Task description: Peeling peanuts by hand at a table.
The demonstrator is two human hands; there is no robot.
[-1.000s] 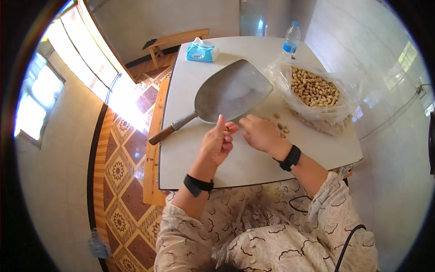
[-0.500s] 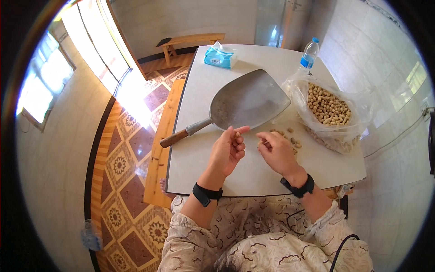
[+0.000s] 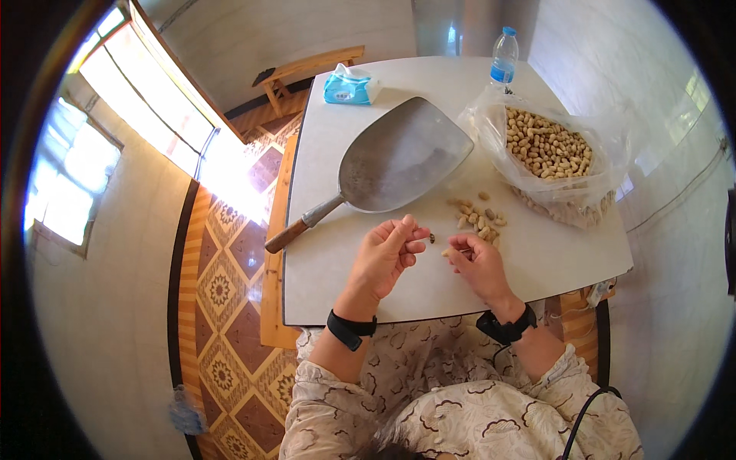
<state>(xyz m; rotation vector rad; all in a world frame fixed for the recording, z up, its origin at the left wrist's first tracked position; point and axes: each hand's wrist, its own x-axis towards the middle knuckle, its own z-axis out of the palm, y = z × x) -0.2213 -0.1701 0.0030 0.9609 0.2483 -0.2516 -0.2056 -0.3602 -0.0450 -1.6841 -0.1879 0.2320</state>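
Above the near part of the table, my left hand (image 3: 389,257) is closed, its thumb and fingers pressed together. A small dark bit (image 3: 432,238) shows just beyond its fingertips; whether they hold it, I cannot tell. Facing it, my right hand (image 3: 478,265) pinches a pale peanut (image 3: 447,251) between thumb and fingers. Behind the right hand lies a small pile of unshelled peanuts (image 3: 480,219). Farther left rests a big metal scoop (image 3: 402,157) with a wooden handle (image 3: 287,236). A clear plastic bag (image 3: 491,123) full of peanuts (image 3: 548,146) stands open at the right.
The pale table (image 3: 322,291) carries a blue tissue pack (image 3: 349,87) and a water bottle (image 3: 504,57) with a blue cap at its far side. A wooden bench (image 3: 274,295) runs along its left edge. Another bench (image 3: 322,61) stands by the far wall.
My view has shifted, so the table things sit higher in the picture. My left thumb and fingers have come together, and a pale peanut now shows in my right fingertips.
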